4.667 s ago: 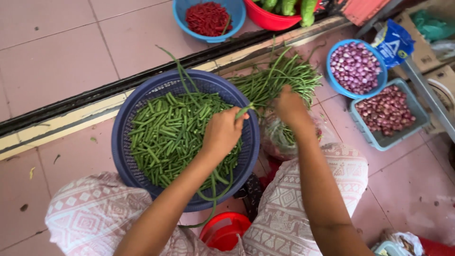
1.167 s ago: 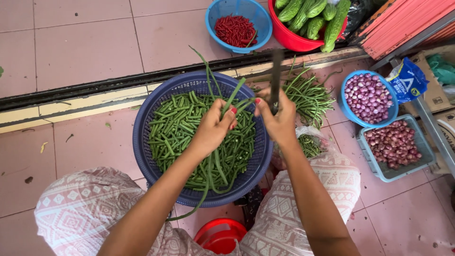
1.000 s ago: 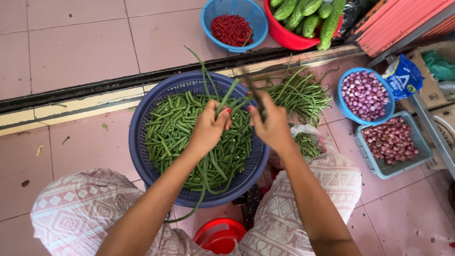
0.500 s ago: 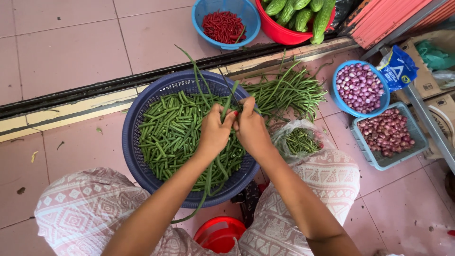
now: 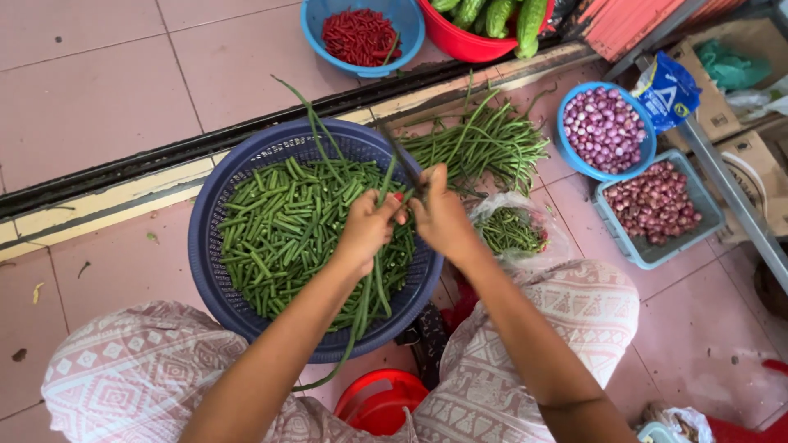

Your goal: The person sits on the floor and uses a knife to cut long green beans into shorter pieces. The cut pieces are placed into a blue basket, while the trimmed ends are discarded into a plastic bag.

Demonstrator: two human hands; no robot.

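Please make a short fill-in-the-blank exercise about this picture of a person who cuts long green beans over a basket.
1. The cut bean pieces lie in a round basket of ____ colour.
2. The left hand and right hand meet above the ____.
3. The small blue bowl at the top holds red ____.
4. The uncut long beans lie on the ____.

Missing words: blue; basket; chillies; floor

cut beans (image 5: 283, 234) in basket (image 5: 215, 283), bundle (image 5: 484, 143) right
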